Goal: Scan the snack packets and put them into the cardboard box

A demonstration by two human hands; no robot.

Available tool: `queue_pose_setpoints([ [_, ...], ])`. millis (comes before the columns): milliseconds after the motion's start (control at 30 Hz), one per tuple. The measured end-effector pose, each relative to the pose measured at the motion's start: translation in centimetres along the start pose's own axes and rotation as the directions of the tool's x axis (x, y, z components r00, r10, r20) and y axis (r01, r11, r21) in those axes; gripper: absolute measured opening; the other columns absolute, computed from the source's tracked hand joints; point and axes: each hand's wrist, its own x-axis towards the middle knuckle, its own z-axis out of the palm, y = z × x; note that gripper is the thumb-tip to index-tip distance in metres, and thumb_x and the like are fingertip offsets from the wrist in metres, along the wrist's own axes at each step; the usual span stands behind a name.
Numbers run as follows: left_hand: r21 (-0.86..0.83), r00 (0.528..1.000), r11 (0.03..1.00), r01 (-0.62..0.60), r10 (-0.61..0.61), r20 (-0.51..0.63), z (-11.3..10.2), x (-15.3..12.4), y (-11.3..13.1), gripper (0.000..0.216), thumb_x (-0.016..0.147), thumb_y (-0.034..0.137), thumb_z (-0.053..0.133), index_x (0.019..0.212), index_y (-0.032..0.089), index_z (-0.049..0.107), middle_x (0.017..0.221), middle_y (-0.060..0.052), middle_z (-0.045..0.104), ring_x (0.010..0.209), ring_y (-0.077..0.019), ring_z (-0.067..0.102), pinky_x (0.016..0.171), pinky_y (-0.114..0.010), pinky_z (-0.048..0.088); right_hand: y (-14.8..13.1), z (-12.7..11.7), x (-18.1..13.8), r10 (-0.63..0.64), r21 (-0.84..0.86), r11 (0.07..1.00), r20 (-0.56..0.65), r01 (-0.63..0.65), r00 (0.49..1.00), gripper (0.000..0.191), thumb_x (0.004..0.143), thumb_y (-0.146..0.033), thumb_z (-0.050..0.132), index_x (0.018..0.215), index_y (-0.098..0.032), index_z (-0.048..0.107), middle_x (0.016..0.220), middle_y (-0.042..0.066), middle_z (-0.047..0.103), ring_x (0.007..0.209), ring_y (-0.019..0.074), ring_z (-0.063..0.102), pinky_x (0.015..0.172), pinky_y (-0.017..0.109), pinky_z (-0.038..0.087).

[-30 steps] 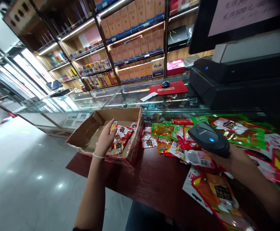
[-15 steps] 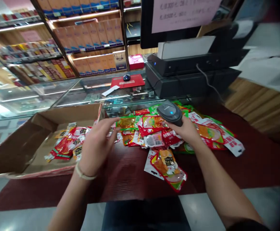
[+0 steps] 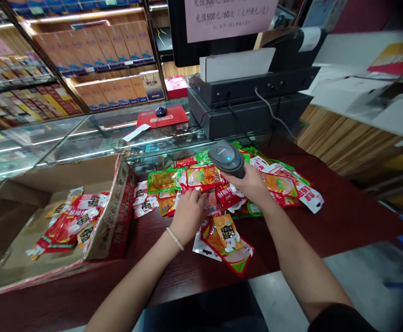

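Observation:
My right hand (image 3: pixel 253 184) is wrapped round the handle of a dark grey barcode scanner (image 3: pixel 226 159), whose blue light is on. The scanner's head hangs over a pile of snack packets (image 3: pixel 203 177) in red, green and white plastic. Into the front of that pile reaches my left hand (image 3: pixel 189 214), its fingers bent and closed on a pale pink-and-white snack packet (image 3: pixel 211 204), partly hidden by the hand. Nearer to me lies a red-edged packet with a small orange packet (image 3: pixel 227 233) on top of it. Small white packets (image 3: pixel 146 206) lie left of the pile.
An open cardboard box (image 3: pixel 113 221) with several packets inside stands on the left of the dark red counter (image 3: pixel 291 240). Behind are a black cash drawer (image 3: pixel 250 115), a monitor, and a mouse (image 3: pixel 160 111) on a red mat. Stocked shelves line the back.
My left hand has moved right, from beside the box to the front of the pile, and its fingers have closed on a packet. The right hand still holds the scanner over the pile.

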Motion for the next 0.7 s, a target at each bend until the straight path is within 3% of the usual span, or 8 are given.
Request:
queue_pose_setpoints([
  [100,-0.089,1.000,0.996,-0.014,0.012,-0.022,-0.5,-0.3,0.2,0.022,0.083,0.024,0.063,0.104,0.020,0.062,0.102,-0.010,0.061,0.097,-0.0270,0.053,0.080,-0.039,0.045,0.1,0.0,-0.1,0.006,-0.019,1.000,0.000,-0.006,1.000,0.037,0.073,-0.042,0.069,0.102,-0.018,0.069,0.091,0.005,0.073,0.085,0.0236,0.065,0.076,0.035,0.053],
  [167,-0.273,0.999,0.961,-0.032,0.021,-0.044,-1.1,-0.2,-0.1,0.011,0.086,0.023,0.058,0.096,0.021,0.062,0.096,-0.008,0.063,0.092,-0.0238,0.056,0.079,-0.035,0.044,0.2,0.1,0.0,-0.003,-0.017,1.000,0.006,0.003,1.000,0.038,0.073,-0.042,0.069,0.102,-0.018,0.069,0.092,0.005,0.073,0.085,0.0237,0.066,0.076,0.035,0.053],
  [233,-0.493,0.989,0.870,0.023,-0.091,-0.114,-1.6,0.0,-1.2,0.010,0.088,0.024,0.056,0.097,0.022,0.062,0.090,-0.004,0.064,0.084,-0.0201,0.058,0.076,-0.031,0.044,0.3,0.2,0.0,-0.012,0.003,1.000,0.011,0.012,1.000,0.040,0.073,-0.042,0.070,0.104,-0.018,0.068,0.096,0.006,0.073,0.088,0.0242,0.066,0.079,0.036,0.052],
  [267,-0.597,0.965,0.799,0.069,-0.205,-0.163,-1.8,0.2,-1.9,0.012,0.088,0.026,0.056,0.099,0.022,0.061,0.089,-0.003,0.065,0.082,-0.0187,0.058,0.076,-0.029,0.044,0.3,0.3,0.0,-0.013,0.012,1.000,0.015,0.012,1.000,0.041,0.073,-0.042,0.070,0.105,-0.018,0.068,0.098,0.006,0.073,0.089,0.0246,0.066,0.081,0.037,0.052],
  [333,-0.796,0.851,0.594,0.119,-0.474,-0.227,-1.7,0.6,-3.9,0.017,0.087,0.029,0.058,0.102,0.023,0.061,0.089,-0.002,0.065,0.080,-0.0170,0.059,0.076,-0.026,0.044,0.4,0.5,-0.1,-0.013,0.020,1.000,0.031,0.012,0.999,0.043,0.073,-0.041,0.070,0.109,-0.018,0.067,0.103,0.006,0.073,0.094,0.0254,0.065,0.084,0.037,0.051],
  [433,-0.981,0.700,0.196,0.010,-0.702,-0.133,-0.7,0.7,-6.9,0.025,0.083,0.029,0.060,0.106,0.022,0.061,0.097,-0.001,0.067,0.087,-0.0161,0.061,0.080,-0.025,0.045,0.5,1.0,-0.5,-0.050,0.032,0.998,0.114,0.047,0.992,0.048,0.075,-0.038,0.069,0.120,-0.021,0.061,0.113,0.006,0.070,0.101,0.0259,0.064,0.088,0.037,0.050],
  [533,-0.996,0.672,-0.045,-0.082,-0.740,-0.022,0.7,0.2,-8.9,0.030,0.077,0.029,0.067,0.105,0.020,0.063,0.102,-0.002,0.070,0.090,-0.0162,0.064,0.084,-0.026,0.046,0.4,1.8,-1.2,-0.083,-0.020,0.996,0.216,0.089,0.973,0.052,0.076,-0.036,0.068,0.126,-0.024,0.055,0.115,0.005,0.068,0.102,0.0259,0.064,0.088,0.037,0.049],
  [700,-0.970,0.645,-0.195,-0.143,-0.762,0.058,1.3,-0.4,-9.5,0.035,0.070,0.032,0.076,0.100,0.016,0.067,0.098,-0.005,0.073,0.082,-0.0152,0.065,0.080,-0.025,0.047,-0.3,3.3,-2.5,-0.002,-0.230,0.967,0.421,0.109,0.907,0.056,0.074,-0.037,0.068,0.127,-0.030,0.052,0.100,0.002,0.073,0.089,0.0278,0.069,0.076,0.037,0.051],
])
